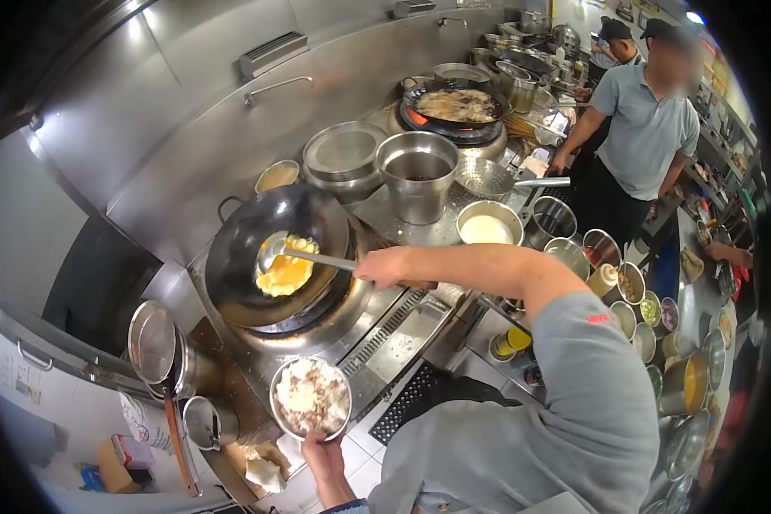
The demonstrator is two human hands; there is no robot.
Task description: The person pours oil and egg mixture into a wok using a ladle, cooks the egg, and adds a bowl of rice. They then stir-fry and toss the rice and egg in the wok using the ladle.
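My right hand (384,267) is closed round the handle of a metal ladle (317,258). The ladle's bowl rests on yellow egg (284,272) in a large dark wok (231,272), which sits on the burner at the left. Below the wok, my left hand (324,458) grips the lower rim of a round bowl (349,413). White rice (314,394) with brown bits of meat fills that bowl, held in front of the stove's edge.
A tall metal pot (417,184) and a perforated strainer (485,178) stand behind my right arm. Another wok (454,111) holds bubbling food. Sieves (152,343) lie at the left. A co-worker (642,128) stands at the upper right, beside several ingredient containers (602,248).
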